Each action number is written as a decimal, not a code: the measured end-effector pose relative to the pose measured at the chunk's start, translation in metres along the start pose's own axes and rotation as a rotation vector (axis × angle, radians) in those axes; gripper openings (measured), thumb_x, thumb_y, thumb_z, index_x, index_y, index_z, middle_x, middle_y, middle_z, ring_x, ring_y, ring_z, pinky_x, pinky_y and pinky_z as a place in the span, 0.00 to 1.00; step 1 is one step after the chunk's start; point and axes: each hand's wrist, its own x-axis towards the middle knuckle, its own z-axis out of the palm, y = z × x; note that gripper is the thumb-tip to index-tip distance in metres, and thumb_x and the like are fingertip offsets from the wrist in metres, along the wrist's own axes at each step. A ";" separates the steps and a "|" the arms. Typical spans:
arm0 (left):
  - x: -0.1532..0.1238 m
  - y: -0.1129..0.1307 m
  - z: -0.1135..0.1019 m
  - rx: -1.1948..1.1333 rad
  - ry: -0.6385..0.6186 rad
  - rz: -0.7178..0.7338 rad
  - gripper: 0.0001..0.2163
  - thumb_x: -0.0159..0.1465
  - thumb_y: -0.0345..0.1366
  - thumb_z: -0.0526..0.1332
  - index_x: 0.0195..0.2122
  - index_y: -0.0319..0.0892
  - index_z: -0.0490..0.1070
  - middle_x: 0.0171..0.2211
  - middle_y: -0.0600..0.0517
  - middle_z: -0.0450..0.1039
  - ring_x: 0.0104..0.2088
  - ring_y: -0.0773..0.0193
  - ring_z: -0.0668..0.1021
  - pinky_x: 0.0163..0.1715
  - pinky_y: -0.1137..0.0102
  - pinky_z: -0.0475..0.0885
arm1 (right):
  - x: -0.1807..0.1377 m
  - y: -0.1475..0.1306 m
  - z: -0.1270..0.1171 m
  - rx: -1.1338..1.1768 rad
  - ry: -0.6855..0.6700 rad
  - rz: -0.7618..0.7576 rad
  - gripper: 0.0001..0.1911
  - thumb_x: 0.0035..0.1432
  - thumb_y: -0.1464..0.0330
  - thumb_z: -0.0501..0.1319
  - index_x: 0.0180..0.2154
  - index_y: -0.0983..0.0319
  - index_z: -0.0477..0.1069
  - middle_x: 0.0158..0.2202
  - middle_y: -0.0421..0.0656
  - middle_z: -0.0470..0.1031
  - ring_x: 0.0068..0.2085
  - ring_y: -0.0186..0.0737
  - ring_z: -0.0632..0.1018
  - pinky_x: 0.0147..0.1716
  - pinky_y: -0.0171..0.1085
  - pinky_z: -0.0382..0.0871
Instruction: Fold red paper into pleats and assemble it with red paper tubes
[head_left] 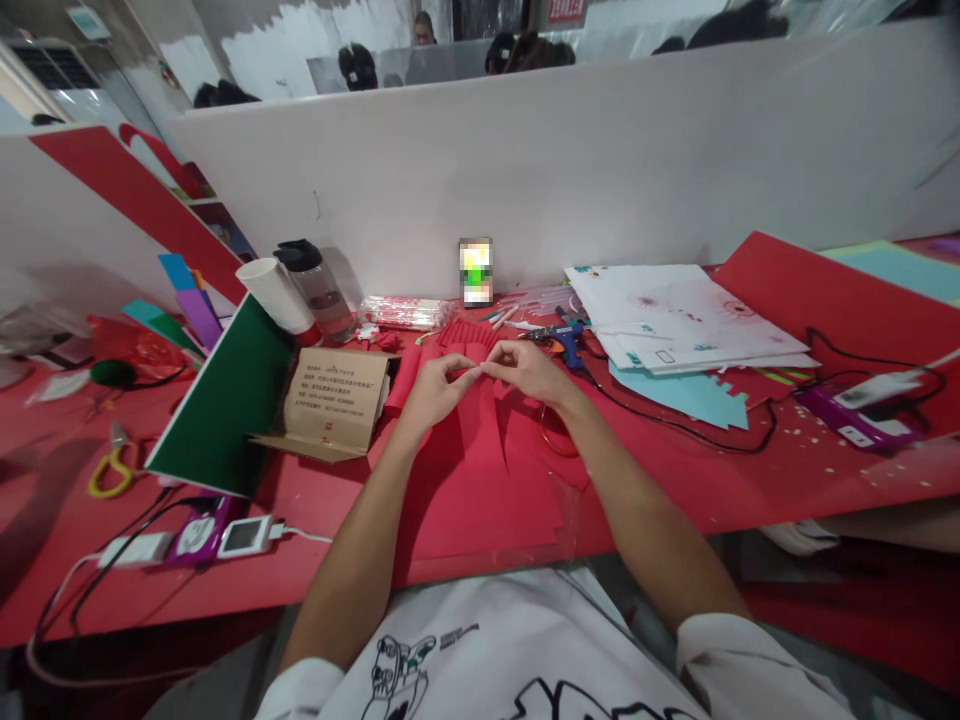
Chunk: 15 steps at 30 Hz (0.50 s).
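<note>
My left hand point(435, 388) and my right hand point(525, 368) meet over the middle of the red table point(750, 470). Both pinch a small strip of red paper point(471, 373) between thumbs and forefingers. Under my hands lie several sheets of red paper point(480, 470). A blue glue gun point(562, 340) rests just behind my right hand, its black cord trailing to the right. A brown cardboard piece point(330, 402) with printed text lies left of my left hand.
A green board point(225, 410) leans at the left beside a white cup point(276, 293) and a dark-lidded bottle point(315, 285). Yellow-handled scissors point(112, 465) lie far left. White printed sheets point(675, 315) and light blue paper point(690, 392) lie right. A phone point(475, 271) stands against the white partition point(600, 170). Other people's heads show behind it.
</note>
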 end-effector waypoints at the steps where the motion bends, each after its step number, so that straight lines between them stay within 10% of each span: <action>1: 0.000 0.001 0.000 -0.001 -0.001 -0.004 0.11 0.63 0.43 0.63 0.33 0.39 0.77 0.32 0.49 0.79 0.34 0.63 0.77 0.36 0.70 0.69 | 0.000 0.000 0.000 0.008 -0.010 -0.011 0.17 0.55 0.55 0.66 0.30 0.62 0.72 0.28 0.40 0.74 0.29 0.35 0.72 0.30 0.35 0.65; 15: 0.000 -0.005 -0.005 -0.170 0.018 -0.118 0.08 0.62 0.39 0.64 0.37 0.40 0.75 0.21 0.56 0.68 0.21 0.70 0.66 0.24 0.74 0.58 | -0.001 -0.004 -0.001 0.032 -0.006 -0.115 0.12 0.57 0.60 0.67 0.38 0.62 0.77 0.34 0.43 0.79 0.33 0.37 0.77 0.35 0.37 0.71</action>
